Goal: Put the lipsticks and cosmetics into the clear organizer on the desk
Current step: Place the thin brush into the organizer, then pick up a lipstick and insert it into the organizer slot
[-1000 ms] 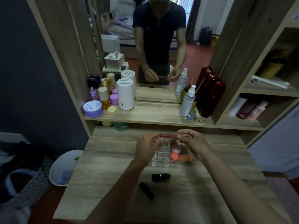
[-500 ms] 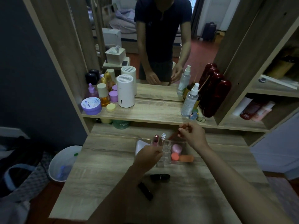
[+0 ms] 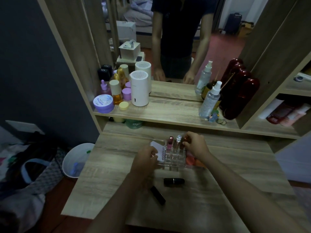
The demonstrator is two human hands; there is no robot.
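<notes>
Our right hand (image 3: 196, 147) fingers (image 3: 186, 144) pinch a brownish lipstick (image 3: 183, 141) upright over the clear organizer (image 3: 175, 157), left hand (image 3: 146, 159) loosely curled beside it.

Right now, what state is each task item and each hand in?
Clear organizer: on the desk, partly filled.
Pink lipstick: upright in a back slot.
Clear-capped tube: upright beside it.
Brown tube: upright at the back row, pinched by the right hand.
Left hand: resting against the organizer's left end.
Two black lipsticks: lying on the desk, not yet stored.
</notes>
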